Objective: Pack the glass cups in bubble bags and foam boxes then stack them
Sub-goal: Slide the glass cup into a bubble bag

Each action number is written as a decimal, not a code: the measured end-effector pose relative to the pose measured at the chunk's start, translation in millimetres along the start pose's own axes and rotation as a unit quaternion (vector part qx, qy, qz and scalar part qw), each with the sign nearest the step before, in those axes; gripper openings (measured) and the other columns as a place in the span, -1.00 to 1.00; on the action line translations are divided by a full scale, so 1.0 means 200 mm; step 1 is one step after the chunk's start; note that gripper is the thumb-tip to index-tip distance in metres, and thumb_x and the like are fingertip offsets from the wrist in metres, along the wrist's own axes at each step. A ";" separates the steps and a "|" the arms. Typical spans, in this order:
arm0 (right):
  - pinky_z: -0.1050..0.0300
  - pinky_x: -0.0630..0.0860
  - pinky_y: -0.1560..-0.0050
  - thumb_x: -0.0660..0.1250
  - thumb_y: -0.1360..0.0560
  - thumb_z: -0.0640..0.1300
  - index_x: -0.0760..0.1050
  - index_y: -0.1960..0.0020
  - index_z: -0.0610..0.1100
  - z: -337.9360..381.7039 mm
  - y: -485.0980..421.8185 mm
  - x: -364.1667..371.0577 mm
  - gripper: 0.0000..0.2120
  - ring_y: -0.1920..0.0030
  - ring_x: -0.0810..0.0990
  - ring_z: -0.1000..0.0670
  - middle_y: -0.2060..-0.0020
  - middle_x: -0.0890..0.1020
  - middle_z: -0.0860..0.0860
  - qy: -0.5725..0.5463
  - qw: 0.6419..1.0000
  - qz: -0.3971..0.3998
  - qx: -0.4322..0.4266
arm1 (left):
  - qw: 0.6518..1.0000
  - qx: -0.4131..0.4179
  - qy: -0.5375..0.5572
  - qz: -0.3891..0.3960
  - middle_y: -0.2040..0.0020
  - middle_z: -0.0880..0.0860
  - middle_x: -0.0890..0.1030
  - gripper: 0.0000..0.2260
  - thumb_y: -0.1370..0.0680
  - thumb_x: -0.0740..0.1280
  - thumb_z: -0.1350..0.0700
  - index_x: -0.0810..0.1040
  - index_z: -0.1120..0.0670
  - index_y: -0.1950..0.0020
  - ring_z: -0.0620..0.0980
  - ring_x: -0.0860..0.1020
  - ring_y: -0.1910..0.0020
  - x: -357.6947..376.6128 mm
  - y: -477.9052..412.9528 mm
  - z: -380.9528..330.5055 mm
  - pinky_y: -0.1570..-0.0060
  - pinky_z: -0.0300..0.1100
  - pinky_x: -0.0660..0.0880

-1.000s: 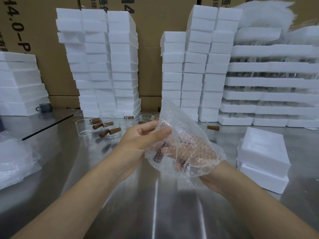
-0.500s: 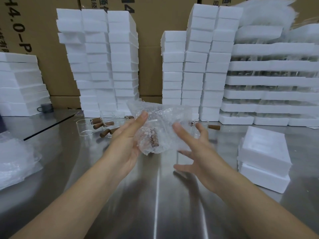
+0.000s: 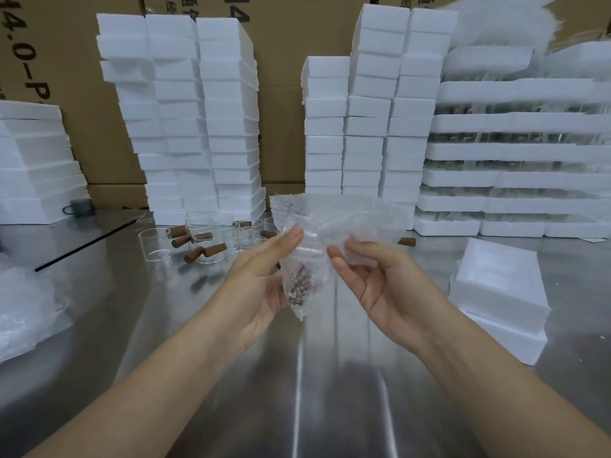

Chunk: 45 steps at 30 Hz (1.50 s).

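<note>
Bubble bag (image 3: 317, 239) held up mid-view above steel table (image 3: 297, 391); brown cup handle (image 3: 299, 287) shows through its lower end. We pinch bag's left side with our left hand (image 3: 261, 289), thumb in front, fingers behind. Our right hand (image 3: 380, 285) is palm up, fingers curled on bag's right flap. Loose glass cups (image 3: 158, 242) lie on table at 10 o'clock from bag; two stacked foam boxes (image 3: 496, 285) at 3 o'clock.

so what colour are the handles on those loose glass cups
Brown: the handles show best in the head view.
</note>
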State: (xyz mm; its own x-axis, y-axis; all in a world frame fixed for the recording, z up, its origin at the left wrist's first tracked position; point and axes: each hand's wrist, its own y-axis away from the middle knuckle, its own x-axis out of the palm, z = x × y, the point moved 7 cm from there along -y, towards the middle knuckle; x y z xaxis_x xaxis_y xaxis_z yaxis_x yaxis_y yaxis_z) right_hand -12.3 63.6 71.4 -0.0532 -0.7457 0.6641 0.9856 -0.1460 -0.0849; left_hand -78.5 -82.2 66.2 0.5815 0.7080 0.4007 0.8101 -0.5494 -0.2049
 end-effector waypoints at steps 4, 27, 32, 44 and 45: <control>0.18 0.65 -0.12 0.51 -0.42 -0.32 0.65 0.11 -0.25 0.00 0.01 0.06 -0.93 -0.05 0.74 -0.03 0.05 0.71 -0.11 0.066 0.995 0.068 -0.038 | 1.000 -0.001 0.023 0.017 -0.30 0.14 0.71 -0.54 -0.46 0.61 -0.15 0.76 0.07 -0.26 0.05 0.74 -0.13 0.03 0.02 -0.01 -0.09 -0.08 0.70; 0.21 0.50 -0.29 0.36 -0.47 -0.04 0.25 -0.46 0.36 0.16 0.13 0.10 -0.36 -0.39 0.43 0.20 -0.40 0.38 0.27 0.516 0.768 -0.057 -0.375 | 0.995 -0.010 0.096 -0.031 -0.24 0.15 0.74 -0.75 -0.53 0.54 0.00 0.79 0.05 -0.17 0.10 0.74 -0.19 0.02 0.02 -0.01 0.01 -0.12 0.70; 0.13 0.48 -0.24 0.44 -0.51 0.04 0.49 -0.34 0.06 0.10 0.11 0.13 -0.59 -0.29 0.50 0.14 -0.24 0.52 0.20 0.640 0.669 -0.017 -0.378 | 0.994 -0.020 0.103 -0.041 -0.27 0.19 0.72 -0.67 -0.54 0.54 -0.02 0.77 0.11 -0.23 0.16 0.70 -0.28 0.01 0.02 0.00 -0.27 0.03 0.63; 0.20 0.51 0.32 0.43 -0.50 -0.39 0.70 0.09 -0.13 0.10 0.06 0.08 -0.81 0.34 0.57 0.10 0.28 0.67 -0.08 0.446 0.868 -0.014 -0.218 | 1.000 -0.018 0.001 0.013 -0.30 0.22 0.71 -0.53 -0.56 0.53 0.00 0.64 0.20 -0.39 0.19 0.69 -0.29 0.04 0.02 0.03 -0.32 0.00 0.63; 0.22 0.54 0.35 0.43 -0.48 -0.42 0.65 0.06 -0.13 0.10 0.05 0.05 -0.79 0.35 0.60 0.08 0.24 0.67 -0.08 0.385 0.901 -0.050 -0.194 | 1.000 -0.016 -0.004 0.017 -0.30 0.22 0.70 -0.54 -0.54 0.54 0.00 0.65 0.19 -0.38 0.21 0.68 -0.30 0.04 0.02 0.04 -0.35 0.05 0.61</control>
State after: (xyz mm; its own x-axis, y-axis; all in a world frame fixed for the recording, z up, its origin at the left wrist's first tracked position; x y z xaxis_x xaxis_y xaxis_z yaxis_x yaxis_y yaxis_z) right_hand 0.7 67.4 91.4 -0.3815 -0.9242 -0.0157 0.8474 -0.3430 -0.4052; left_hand -70.6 -74.7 61.0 0.6088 0.6926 0.3870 0.7875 -0.5866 -0.1891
